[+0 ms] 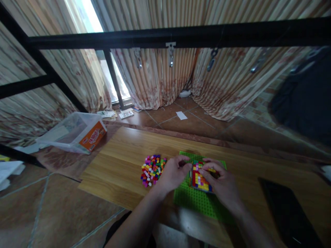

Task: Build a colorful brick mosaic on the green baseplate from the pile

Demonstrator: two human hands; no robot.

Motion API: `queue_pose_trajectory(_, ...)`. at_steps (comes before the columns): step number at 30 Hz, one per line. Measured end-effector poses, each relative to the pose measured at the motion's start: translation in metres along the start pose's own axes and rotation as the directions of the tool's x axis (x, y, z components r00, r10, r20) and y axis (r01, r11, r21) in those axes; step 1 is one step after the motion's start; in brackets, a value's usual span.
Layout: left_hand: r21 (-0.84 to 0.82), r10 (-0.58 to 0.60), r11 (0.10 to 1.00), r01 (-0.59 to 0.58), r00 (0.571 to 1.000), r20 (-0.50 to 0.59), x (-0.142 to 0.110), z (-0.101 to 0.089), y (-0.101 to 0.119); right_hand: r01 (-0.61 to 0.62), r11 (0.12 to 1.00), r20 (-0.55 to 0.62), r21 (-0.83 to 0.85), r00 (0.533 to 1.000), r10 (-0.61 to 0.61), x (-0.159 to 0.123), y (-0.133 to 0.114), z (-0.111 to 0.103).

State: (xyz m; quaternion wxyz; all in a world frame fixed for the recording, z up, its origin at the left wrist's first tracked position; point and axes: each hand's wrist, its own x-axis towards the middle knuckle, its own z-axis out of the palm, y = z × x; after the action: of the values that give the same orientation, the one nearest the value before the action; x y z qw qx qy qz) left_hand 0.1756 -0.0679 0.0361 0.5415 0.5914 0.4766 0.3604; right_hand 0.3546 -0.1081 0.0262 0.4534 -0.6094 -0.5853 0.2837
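A green studded baseplate lies on the wooden table, and on it is a block of small multicoloured toy bricks, mostly red, yellow and pink on top. My left hand is closed at the block's upper left edge, thumb and forefinger drawn together; whatever is between them is too small to name. From the right, my right hand reaches over the block, its curled fingers near the top rows and hiding part of it. What its fingertips grip cannot be made out. Left of my left hand is a pile of loose toy bricks.
A dark flat tablet-like object lies on the table at the right. On the floor at the left stands a clear plastic bin with an orange label. A black metal rail with hanging clips crosses in front of striped curtains.
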Motion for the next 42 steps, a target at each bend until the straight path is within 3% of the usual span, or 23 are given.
queue_pose_trajectory(3,0.216,0.059,0.976,-0.030,0.990,-0.128,0.002,-0.039,0.005,-0.017,1.000,-0.016,-0.014,1.000,0.017,0.000,-0.001,-0.004)
queue_pose_trajectory(7,0.562,0.026,0.801,0.206,0.926,-0.376,0.000,-0.099,0.003,-0.019,0.999,-0.118,-0.030,0.993,0.015,0.002,-0.004,-0.012)
queue_pose_trajectory(10,0.680,-0.030,0.667,0.303,0.924,-0.382,-0.006,-0.124,-0.002,-0.041,0.998,-0.170,-0.041,0.985,0.033,0.005,-0.006,-0.014)
queue_pose_trajectory(15,0.758,-0.105,0.589,0.281,0.956,-0.273,-0.013,-0.122,-0.003,-0.014,0.997,-0.199,-0.081,0.980,-0.002,0.006,-0.009,-0.009)
queue_pose_trajectory(24,0.829,-0.075,0.436,0.349,0.932,-0.353,-0.008,-0.105,-0.001,0.048,0.993,-0.212,-0.107,0.975,-0.069,0.007,-0.010,-0.006)
queue_pose_trajectory(29,0.840,-0.074,0.407,0.359,0.930,-0.361,-0.007,-0.102,0.001,0.050,0.993,-0.220,-0.105,0.973,-0.073,0.007,-0.012,-0.006)
queue_pose_trajectory(33,0.821,-0.086,0.437,0.367,0.926,-0.368,-0.005,-0.107,0.005,0.071,0.993,-0.228,-0.096,0.969,-0.091,0.007,-0.015,-0.008)
queue_pose_trajectory(37,0.690,-0.110,0.629,0.358,0.919,-0.378,-0.004,-0.119,0.005,0.089,0.991,-0.234,-0.101,0.966,-0.110,0.007,-0.017,-0.009)
queue_pose_trajectory(39,0.518,-0.123,0.795,0.315,0.920,-0.371,-0.004,-0.124,0.005,0.097,0.991,-0.233,-0.090,0.966,-0.116,0.007,-0.017,-0.009)
queue_pose_trajectory(42,0.067,-0.180,0.977,0.204,0.948,-0.262,-0.007,-0.123,0.011,0.098,0.993,-0.248,-0.066,0.962,-0.112,0.006,-0.019,-0.007)
